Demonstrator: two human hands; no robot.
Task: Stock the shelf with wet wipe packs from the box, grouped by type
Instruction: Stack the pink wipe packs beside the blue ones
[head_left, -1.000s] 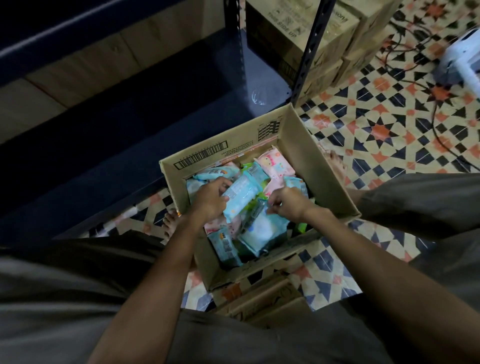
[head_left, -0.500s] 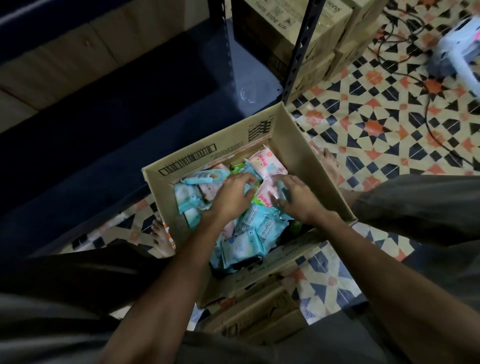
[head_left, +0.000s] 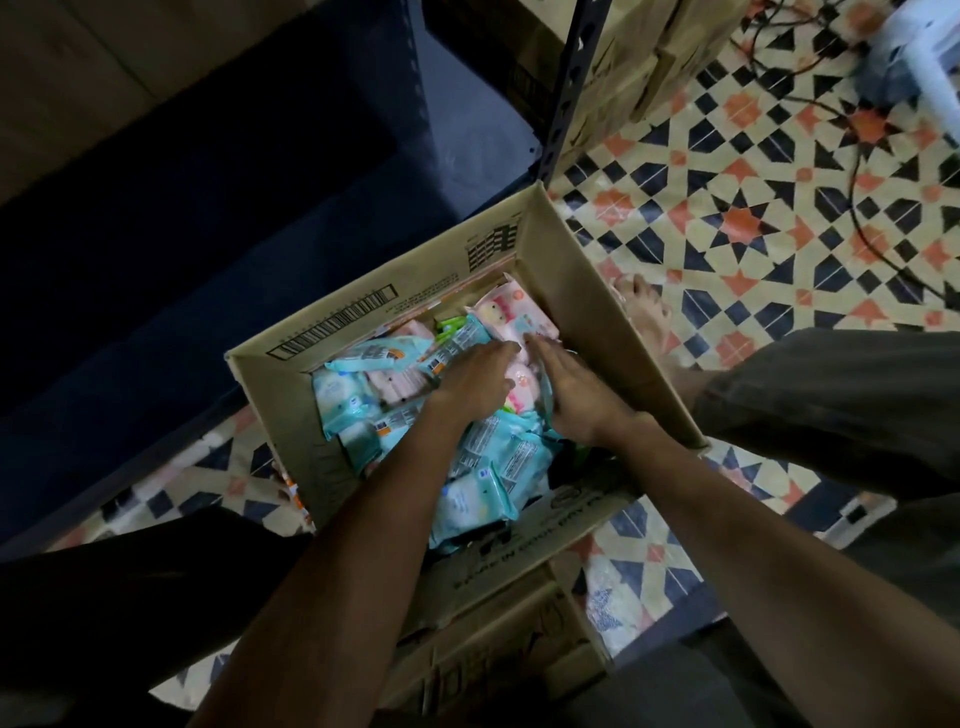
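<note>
Pink wet wipe packs lie among blue wet wipe packs inside an open cardboard box on a patterned tile floor. The left hand and right hand, fingers nearly straight, press against a pink pack from both sides. A dark metal shelf stands just beyond the box.

One open brown cardboard box on the floor. Inside it: pale blue plastic wet wipe packs, at least six visible; pink plastic wet wipe packs, at least three; exact totals cannot be told, packs overlap. Two bare hands in box.
</note>
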